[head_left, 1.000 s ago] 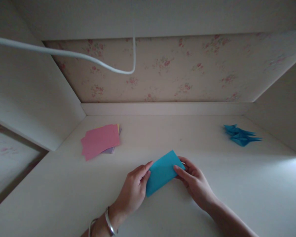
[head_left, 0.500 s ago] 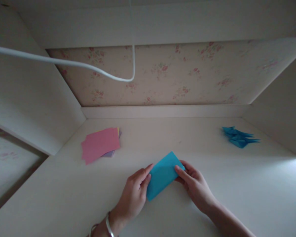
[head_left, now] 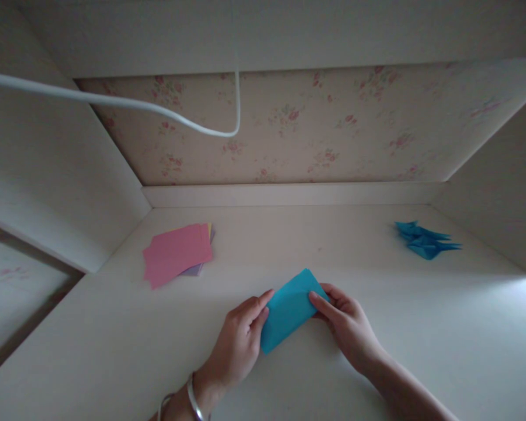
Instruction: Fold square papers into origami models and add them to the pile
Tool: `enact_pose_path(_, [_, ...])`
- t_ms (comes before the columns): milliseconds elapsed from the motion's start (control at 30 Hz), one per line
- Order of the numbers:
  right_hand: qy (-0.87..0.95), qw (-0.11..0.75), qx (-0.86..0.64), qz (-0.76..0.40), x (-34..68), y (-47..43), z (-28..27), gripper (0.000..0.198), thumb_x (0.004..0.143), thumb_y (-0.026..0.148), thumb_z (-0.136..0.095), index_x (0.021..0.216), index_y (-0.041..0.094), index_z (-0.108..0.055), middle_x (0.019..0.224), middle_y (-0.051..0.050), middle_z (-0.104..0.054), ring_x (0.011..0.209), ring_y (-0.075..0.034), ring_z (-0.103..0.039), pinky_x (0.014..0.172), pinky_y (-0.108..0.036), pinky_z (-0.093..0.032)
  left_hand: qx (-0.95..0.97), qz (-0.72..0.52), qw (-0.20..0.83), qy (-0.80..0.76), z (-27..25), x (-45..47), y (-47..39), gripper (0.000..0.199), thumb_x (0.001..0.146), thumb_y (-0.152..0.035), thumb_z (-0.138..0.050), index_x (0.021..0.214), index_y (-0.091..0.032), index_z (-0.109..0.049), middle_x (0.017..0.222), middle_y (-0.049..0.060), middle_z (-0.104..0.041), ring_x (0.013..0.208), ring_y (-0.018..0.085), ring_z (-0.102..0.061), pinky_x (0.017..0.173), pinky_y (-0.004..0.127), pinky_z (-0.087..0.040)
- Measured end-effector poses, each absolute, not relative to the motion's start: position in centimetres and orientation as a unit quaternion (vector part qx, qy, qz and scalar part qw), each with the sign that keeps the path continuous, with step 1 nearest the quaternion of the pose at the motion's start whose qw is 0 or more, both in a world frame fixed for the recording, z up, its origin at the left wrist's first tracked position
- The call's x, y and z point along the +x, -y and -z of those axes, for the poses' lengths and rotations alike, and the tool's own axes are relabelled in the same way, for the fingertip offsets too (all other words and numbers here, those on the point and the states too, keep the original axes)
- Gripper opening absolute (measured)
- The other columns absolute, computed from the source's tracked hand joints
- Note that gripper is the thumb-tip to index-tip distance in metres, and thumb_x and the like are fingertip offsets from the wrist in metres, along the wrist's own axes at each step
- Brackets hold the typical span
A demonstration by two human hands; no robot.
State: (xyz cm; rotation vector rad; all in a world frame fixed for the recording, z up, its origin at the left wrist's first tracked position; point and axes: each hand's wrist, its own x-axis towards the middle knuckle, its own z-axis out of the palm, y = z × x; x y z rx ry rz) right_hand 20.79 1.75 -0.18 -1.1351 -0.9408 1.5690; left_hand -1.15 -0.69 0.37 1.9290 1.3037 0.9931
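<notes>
A folded sheet of blue origami paper (head_left: 289, 310), now an oblong, is held tilted over the white desk between both hands. My left hand (head_left: 241, 336) pinches its left end between thumb and fingers. At the right end, my right hand (head_left: 348, 327) grips it with the thumb on top and the fingers behind, partly hidden by the paper. Farther back on the right lie several folded blue paper pieces (head_left: 425, 240) with pointed ends, perhaps cranes. To the left rests a stack of pink paper (head_left: 177, 251), with purple and yellow sheets showing beneath.
A white cable (head_left: 158, 109) hangs across the upper left. Behind the white desk (head_left: 289, 234) stands a low ledge (head_left: 289, 195) and a flowered wall panel (head_left: 289, 128). White side panels (head_left: 61, 158) border the desk. A silver bangle (head_left: 193, 394) circles my left wrist.
The view has shifted slightly, so the background sits a little higher. Both hands keep the blue paper in nearly the same pose, my right thumb a touch farther left on it.
</notes>
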Motion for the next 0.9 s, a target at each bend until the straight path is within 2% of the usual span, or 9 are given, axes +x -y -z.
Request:
enact_pose_path(300, [0.369,0.497,-0.474,-0.627,20.88,-2.05,0.28,0.030,0.076,0.045,-0.079,0.092,0.021,-0.075,0.084,-0.005,-0.076,0.075,-0.018,-0.068,0.074,-0.029,-0.055,0.716,-0.359,0.321,-0.505,-0.08,-1.28,0.70,0.036,0.100,-0.031,-0.050,0.133,-0.021,-0.062,0.129,0.006,-0.069,0.116,0.020,-0.067,0.102,0.030,-0.052])
enact_pose_path(900, [0.373,0.496,-0.477,-0.622,21.06,-2.05,0.58,0.030,0.077,0.043,-0.079,0.095,0.020,-0.076,0.088,-0.006,-0.077,0.077,-0.022,-0.070,0.076,-0.034,-0.056,0.705,-0.350,0.355,-0.505,-0.26,-1.55,0.68,0.038,0.100,-0.034,-0.050,0.134,-0.022,-0.060,0.129,0.004,-0.068,0.115,0.021,-0.068,0.099,0.030,-0.054])
